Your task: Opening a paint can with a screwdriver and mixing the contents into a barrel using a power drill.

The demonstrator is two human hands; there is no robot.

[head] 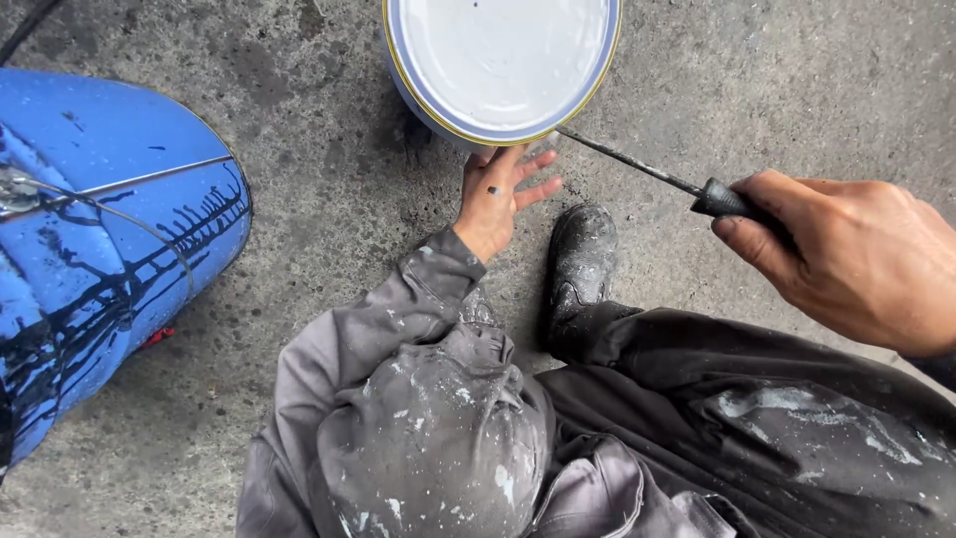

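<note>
While a blue drum streaked with black drips lies at the left on the concrete floor, a round paint can with a white lid and yellow rim stands at top centre. The left hand, fingers spread, rests against the can's side. The right hand grips a screwdriver whose tip meets the lid's rim.

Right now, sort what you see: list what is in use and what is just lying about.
In use:
- white-lidded can, steadied by the left hand
- screwdriver in the right hand, tip at the lid's rim

Lying about:
- blue drum with black drips
- concrete floor
</note>
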